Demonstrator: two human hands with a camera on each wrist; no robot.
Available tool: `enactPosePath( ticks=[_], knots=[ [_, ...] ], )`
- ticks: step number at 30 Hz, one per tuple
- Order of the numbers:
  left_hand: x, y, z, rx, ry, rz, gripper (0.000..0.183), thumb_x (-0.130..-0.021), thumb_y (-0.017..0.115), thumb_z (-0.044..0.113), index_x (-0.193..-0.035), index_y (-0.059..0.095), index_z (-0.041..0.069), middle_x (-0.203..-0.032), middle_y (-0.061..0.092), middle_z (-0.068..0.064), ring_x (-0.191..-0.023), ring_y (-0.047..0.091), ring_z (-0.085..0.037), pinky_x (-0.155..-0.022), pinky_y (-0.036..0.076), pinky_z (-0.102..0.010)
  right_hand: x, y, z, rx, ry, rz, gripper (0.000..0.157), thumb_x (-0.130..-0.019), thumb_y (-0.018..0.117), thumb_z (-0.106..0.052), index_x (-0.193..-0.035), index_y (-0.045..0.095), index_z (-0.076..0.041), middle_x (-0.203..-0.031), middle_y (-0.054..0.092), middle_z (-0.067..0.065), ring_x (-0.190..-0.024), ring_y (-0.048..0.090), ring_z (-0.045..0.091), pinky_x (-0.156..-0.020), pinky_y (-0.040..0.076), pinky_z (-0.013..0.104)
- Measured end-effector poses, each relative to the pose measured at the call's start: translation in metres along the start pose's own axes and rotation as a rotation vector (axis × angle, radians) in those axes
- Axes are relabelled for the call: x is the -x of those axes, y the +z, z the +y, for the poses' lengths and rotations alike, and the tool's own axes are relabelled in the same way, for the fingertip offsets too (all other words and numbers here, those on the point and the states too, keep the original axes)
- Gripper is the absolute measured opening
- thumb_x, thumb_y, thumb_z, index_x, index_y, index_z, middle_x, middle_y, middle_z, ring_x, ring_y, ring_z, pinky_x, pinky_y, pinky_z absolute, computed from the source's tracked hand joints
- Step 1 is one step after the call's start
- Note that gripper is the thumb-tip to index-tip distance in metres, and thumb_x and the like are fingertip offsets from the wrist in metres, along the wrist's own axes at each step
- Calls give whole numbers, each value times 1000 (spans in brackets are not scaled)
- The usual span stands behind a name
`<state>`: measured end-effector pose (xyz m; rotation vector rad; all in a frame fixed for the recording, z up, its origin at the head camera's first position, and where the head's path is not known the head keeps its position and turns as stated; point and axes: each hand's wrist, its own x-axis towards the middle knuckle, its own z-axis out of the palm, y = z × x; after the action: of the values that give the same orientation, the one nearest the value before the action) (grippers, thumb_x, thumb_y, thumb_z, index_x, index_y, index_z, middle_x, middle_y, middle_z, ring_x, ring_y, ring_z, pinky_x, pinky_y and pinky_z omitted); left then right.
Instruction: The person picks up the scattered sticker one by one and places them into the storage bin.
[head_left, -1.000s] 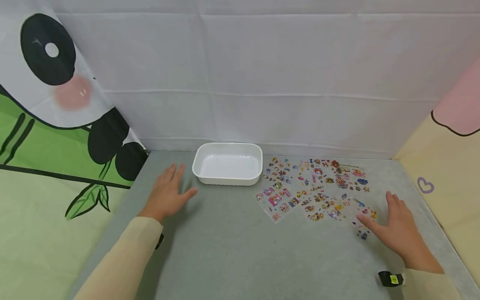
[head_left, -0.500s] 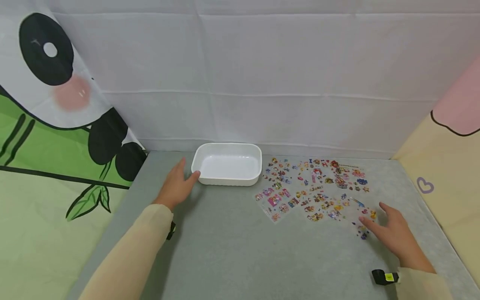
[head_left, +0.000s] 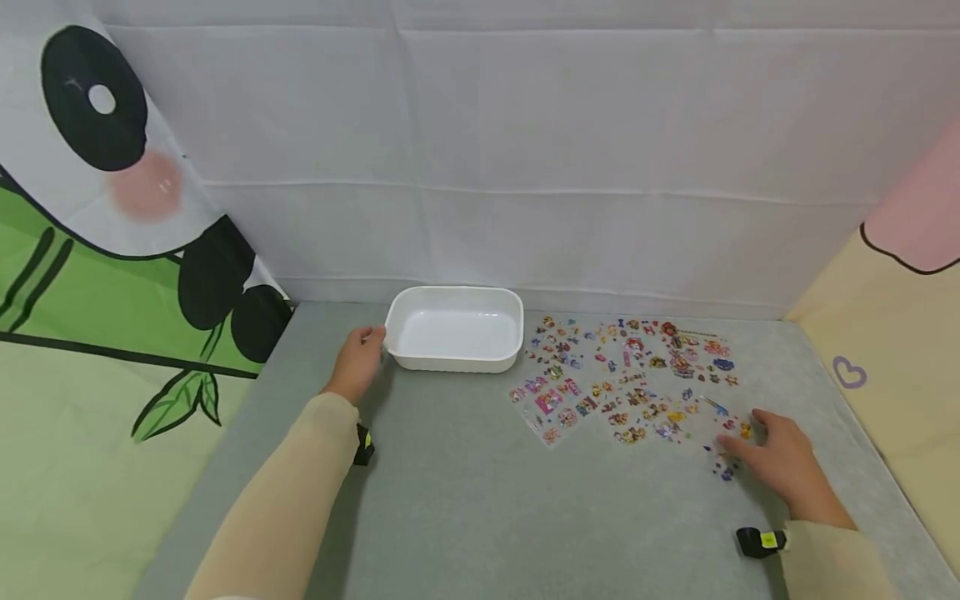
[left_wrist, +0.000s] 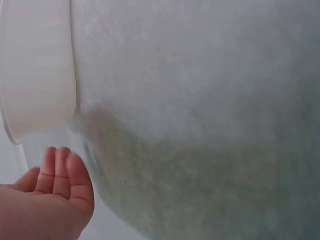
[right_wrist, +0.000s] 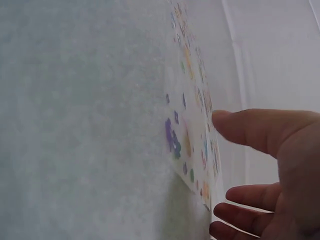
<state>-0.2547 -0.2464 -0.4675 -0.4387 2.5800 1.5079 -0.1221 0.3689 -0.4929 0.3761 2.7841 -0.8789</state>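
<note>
A white rectangular plastic tray (head_left: pixel 454 365) stands at the back of the grey table with nothing in it. My left hand (head_left: pixel 356 363) is at its left side, fingertips right at the rim. In the left wrist view, that hand (left_wrist: pixel 57 197) has loosely bent fingers beside the tray wall (left_wrist: pixel 37 65). My right hand (head_left: pixel 787 467) hovers by the rightmost transparent sticker sheet (head_left: pixel 726 467), thumb and fingers spread apart. The right wrist view shows the thumb (right_wrist: pixel 245 127) in front of the sheet (right_wrist: pixel 182 150), with nothing held.
More clear sheets of small colourful stickers (head_left: pixel 551 402) lie flat right of the tray, partly overlapping. A white cloth (head_left: pixel 480 150) hangs behind the table (head_left: pixel 465 500). Printed cartoon cloths flank it, green on the left (head_left: pixel 112 308) and yellow on the right (head_left: pixel 900 350).
My left hand has moved right to the tray's left rim, its fingers bending from spread. My right hand has shifted slightly left and lower over the nearest sticker sheet. The tray stays put.
</note>
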Motion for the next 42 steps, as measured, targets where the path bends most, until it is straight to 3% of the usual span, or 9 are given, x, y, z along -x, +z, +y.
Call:
enactPosePath(
  ticks=[6,15,21,28,35,42],
  knots=[
    [-11,2,4,24,-44,17,71,-108,40,53,-160,32,5,-152,45,-20,-134,47,-36,-110,40,-53,-6,2,3,80,4,14,99,-90,76,-42,-144,29,26,-138,29,50,-128,28,65,-107,27,73],
    [-33,9,11,-68,-44,30,62,-106,49,41,-155,42,4,-147,49,-20,-129,49,-36,-108,42,-53,-6,-1,5,107,27,31,95,-88,77,-44,-141,37,23,-135,29,49,-125,28,66,-104,29,74],
    [-42,14,5,-85,-14,128,55,-105,50,38,-149,51,5,-138,55,-19,-121,53,-35,-102,45,-52,-6,-4,5,98,9,26,88,-91,74,-43,-139,41,22,-133,33,49,-123,30,66,-102,30,74],
    [-37,22,5,-155,71,216,46,-104,50,30,-138,61,1,-116,63,-20,-103,57,-35,-90,49,-49,-6,-6,8,124,-7,17,85,-90,75,-44,-136,46,21,-130,37,47,-121,33,65,-101,32,74],
    [-28,27,11,-167,59,246,46,-106,49,28,-142,59,1,-128,64,-21,-111,59,-36,-96,50,-52,-9,-4,13,227,-80,58,79,-88,76,-46,-129,57,19,-127,46,46,-116,42,64,-96,36,73],
    [-25,28,15,-189,61,238,45,-106,47,25,-140,60,-1,-138,62,-21,-125,57,-38,-104,46,-53,-7,-10,7,321,-93,33,79,-88,75,-50,-129,59,16,-123,48,43,-109,44,65,-87,41,73]
  ],
)
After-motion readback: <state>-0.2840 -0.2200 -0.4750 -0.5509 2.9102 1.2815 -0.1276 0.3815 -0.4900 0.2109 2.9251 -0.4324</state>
